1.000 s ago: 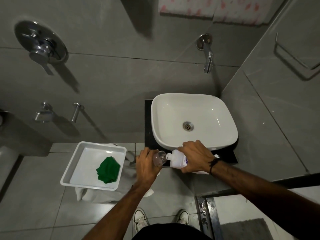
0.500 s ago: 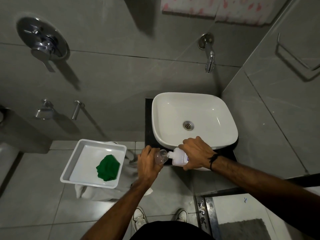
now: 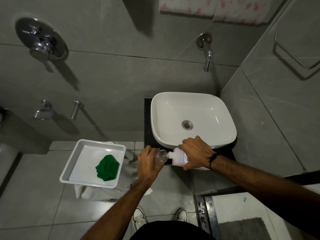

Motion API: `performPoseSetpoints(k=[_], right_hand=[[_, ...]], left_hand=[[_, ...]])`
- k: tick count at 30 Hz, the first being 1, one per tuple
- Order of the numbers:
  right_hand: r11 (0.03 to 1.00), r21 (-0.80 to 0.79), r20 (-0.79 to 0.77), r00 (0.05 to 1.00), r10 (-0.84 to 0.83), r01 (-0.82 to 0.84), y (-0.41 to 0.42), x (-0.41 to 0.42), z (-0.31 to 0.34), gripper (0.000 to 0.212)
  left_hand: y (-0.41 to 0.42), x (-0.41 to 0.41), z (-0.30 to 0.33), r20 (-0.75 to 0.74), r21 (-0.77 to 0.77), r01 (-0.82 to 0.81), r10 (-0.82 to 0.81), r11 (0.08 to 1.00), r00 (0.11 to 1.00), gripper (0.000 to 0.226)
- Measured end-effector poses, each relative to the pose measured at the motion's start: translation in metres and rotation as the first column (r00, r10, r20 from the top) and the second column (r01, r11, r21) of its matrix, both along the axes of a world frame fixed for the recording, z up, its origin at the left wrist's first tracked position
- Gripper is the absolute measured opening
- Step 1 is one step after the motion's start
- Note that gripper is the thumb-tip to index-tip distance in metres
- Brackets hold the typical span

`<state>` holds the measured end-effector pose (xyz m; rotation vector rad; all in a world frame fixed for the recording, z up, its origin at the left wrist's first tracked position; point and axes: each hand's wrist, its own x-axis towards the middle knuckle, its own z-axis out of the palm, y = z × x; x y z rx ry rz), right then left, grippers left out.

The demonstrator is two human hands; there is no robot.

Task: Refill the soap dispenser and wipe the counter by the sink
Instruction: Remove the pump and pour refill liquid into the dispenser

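My right hand [image 3: 196,154] clamps the white refill bottle [image 3: 179,159] tipped sideways at the counter's [image 3: 147,118] front edge — left hand [image 3: 149,163] wraps the clear dispenser [image 3: 161,155], mouths touching. Light, squeezable plastic, probably slick — grip mid-body.

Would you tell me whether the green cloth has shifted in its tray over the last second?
No. The green cloth lies at the same spot in the white tray, toward its right wall.

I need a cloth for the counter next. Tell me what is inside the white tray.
The white tray holds only a crumpled green cloth; the rest of its floor is bare. Whatever lies beneath the cloth is covered.
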<state>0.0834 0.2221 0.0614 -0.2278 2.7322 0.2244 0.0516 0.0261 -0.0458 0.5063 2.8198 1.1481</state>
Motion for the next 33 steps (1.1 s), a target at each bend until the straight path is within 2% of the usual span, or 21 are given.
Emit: performPoseSetpoints(k=[14,17,21,24,27,30,33], right_hand=[[0.998,-0.053,-0.066,0.997,-0.034,0.03,0.01,0.01,-0.012,0.064],[0.991,-0.115,-0.103,0.991,-0.086,0.074,0.018,0.018,-0.02,0.067],[0.936,-0.296,-0.128,0.964,-0.234,0.188,0.027,0.035,-0.024,0.059],[0.838,-0.471,-0.144,0.913,-0.381,0.275,0.041,0.057,-0.033,0.06],[0.683,-0.606,-0.105,0.811,-0.576,0.407,0.064,0.083,-0.047,0.07],[0.478,-0.714,-0.042,0.651,-0.758,0.511,0.093,0.11,-0.062,0.072],[0.255,-0.782,0.023,0.436,-0.9,0.568,0.124,0.136,-0.079,0.071]], left_hand=[[0.005,0.003,0.001,0.006,0.05,0.0,-0.001,0.999,1.0,0.04],[0.01,0.002,-0.001,0.041,0.06,-0.01,0.008,0.998,0.999,0.037],[0.016,0.004,-0.004,0.102,0.129,0.006,-0.02,0.992,0.995,0.048],[0.027,0.008,-0.005,0.13,0.144,0.019,-0.038,0.989,0.991,0.057],[0.04,0.012,-0.009,0.131,0.11,0.037,-0.052,0.993,0.99,0.062],[0.054,0.015,-0.014,0.132,0.096,0.058,-0.07,0.994,0.989,0.063],[0.066,0.018,-0.016,0.178,0.104,0.04,-0.058,0.994,0.982,0.061]])
